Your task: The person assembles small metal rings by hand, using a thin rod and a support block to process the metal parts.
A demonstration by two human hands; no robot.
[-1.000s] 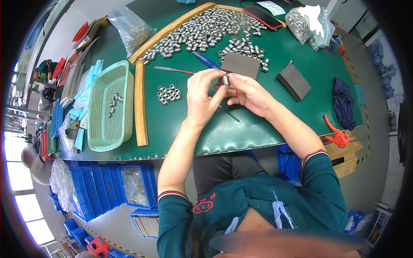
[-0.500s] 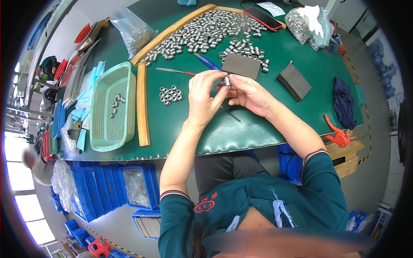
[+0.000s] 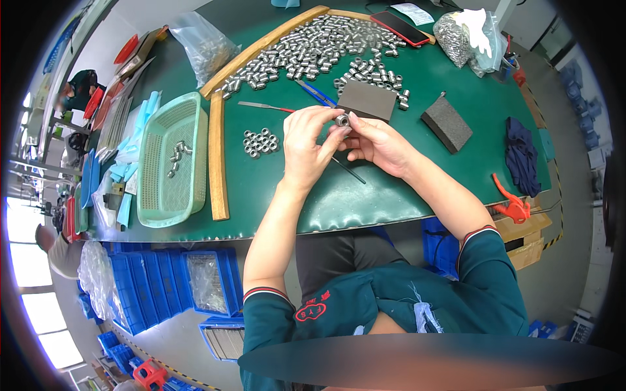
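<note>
A short, shiny metal sleeve (image 3: 342, 120) is pinched between the fingertips of my left hand (image 3: 305, 148) and my right hand (image 3: 381, 146), its open end facing up toward me. Both hands are closed on it, above the green table (image 3: 404, 195). A thin dark rod (image 3: 350, 171) lies beneath them, partly hidden. Just past my fingers sits a flat grey-brown block (image 3: 366, 100), with a blue cutter knife (image 3: 314, 92) and a slim file with a red handle (image 3: 266, 106) to its left. Several sleeves stand grouped (image 3: 261, 143) left of my left hand.
Wooden strips (image 3: 218, 163) border a large heap of sleeves (image 3: 313, 49) at the back. A green plastic basket (image 3: 145, 166) with several sleeves stands left. To the right are a dark foam block (image 3: 447, 122), a navy cloth (image 3: 520, 156) and an orange-handled tool (image 3: 512, 201). A phone (image 3: 399, 28) lies far back.
The sleeve has been tilted in my fingers, so its open end now shows instead of its side. My hands have stayed in nearly the same place.
</note>
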